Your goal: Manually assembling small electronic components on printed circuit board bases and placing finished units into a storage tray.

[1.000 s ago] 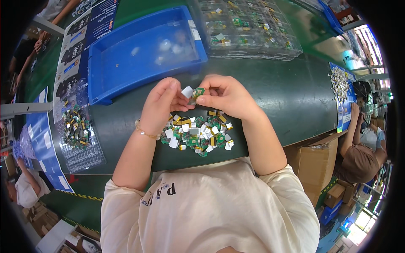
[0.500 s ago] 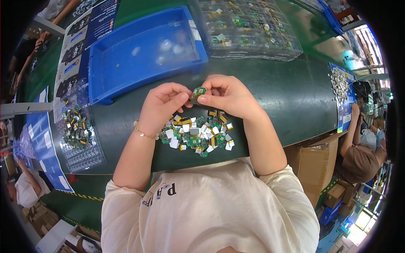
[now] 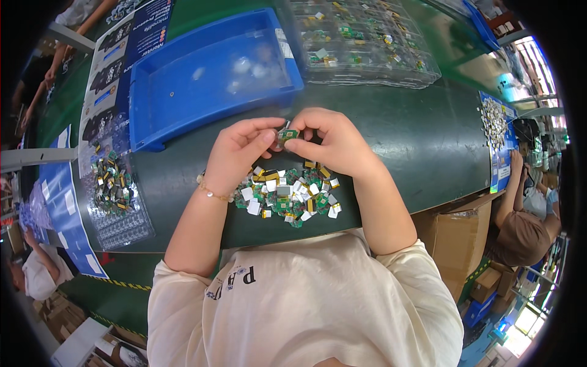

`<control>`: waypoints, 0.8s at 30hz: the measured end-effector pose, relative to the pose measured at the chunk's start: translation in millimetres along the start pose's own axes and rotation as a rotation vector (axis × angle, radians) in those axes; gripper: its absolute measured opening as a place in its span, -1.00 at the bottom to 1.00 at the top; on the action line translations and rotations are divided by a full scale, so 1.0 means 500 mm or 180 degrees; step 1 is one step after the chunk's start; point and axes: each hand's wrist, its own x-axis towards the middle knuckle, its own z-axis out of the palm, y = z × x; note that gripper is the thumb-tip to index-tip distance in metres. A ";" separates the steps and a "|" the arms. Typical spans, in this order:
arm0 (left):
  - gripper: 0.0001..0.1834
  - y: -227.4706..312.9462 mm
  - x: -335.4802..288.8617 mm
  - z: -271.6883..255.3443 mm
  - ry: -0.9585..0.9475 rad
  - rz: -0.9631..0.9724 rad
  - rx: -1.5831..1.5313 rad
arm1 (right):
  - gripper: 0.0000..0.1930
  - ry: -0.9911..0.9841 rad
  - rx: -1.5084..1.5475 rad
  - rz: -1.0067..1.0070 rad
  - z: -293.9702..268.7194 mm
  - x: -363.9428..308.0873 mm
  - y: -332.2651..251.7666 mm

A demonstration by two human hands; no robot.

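Above the table's middle, a small green circuit board (image 3: 289, 135) is held up between my two hands. My right hand (image 3: 333, 139) pinches its right side with thumb and fingers. At the board's left edge, the thumb and fingertips of my left hand (image 3: 242, 145) close on it, with a thin greyish piece showing between the fingers. Just below my hands lies a loose pile of green circuit boards (image 3: 284, 199) with white, silver and yellow-edged parts attached. The fingers partly hide the held board.
Beyond my hands stands a blue plastic bin (image 3: 183, 101). Stacked clear trays (image 3: 373, 76) with similar boards sit at the far right of it. Another clear tray (image 3: 125, 229) with boards lies left. A cardboard box (image 3: 461, 235) stands right, near a co-worker (image 3: 524, 235).
The held board has tilted and dropped slightly, and a thin greyish piece now shows above it. My hands have shifted only a little; the pile looks the same.
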 end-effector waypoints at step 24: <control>-0.78 0.001 -0.005 -0.018 -0.0343 0.0041 -0.0139 | -0.92 -0.0022 0.0862 0.0679 0.000 0.001 0.007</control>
